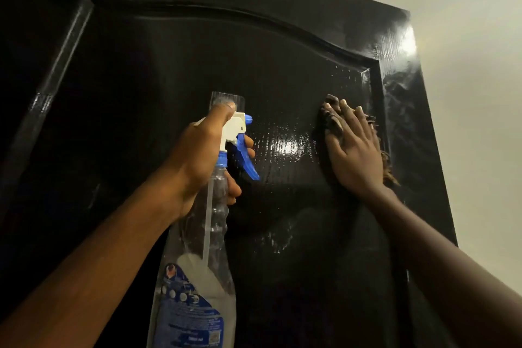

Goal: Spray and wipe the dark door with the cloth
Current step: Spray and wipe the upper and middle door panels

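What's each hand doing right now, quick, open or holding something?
Left hand: grips the spray bottle, one finger on the trigger.
Right hand: open, fingers straight, pressing the cloth against the door.

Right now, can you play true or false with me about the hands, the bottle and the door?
1. The left hand holds the spray bottle. True.
2. The trigger on the spray bottle is red. False: it is blue.
3. The right hand presses the cloth against the door with straight fingers. True.
4. The door is white. False: it is black and shiny; the wall beside it is the pale one.
5. Wet drops shine on the door between the two hands. True.
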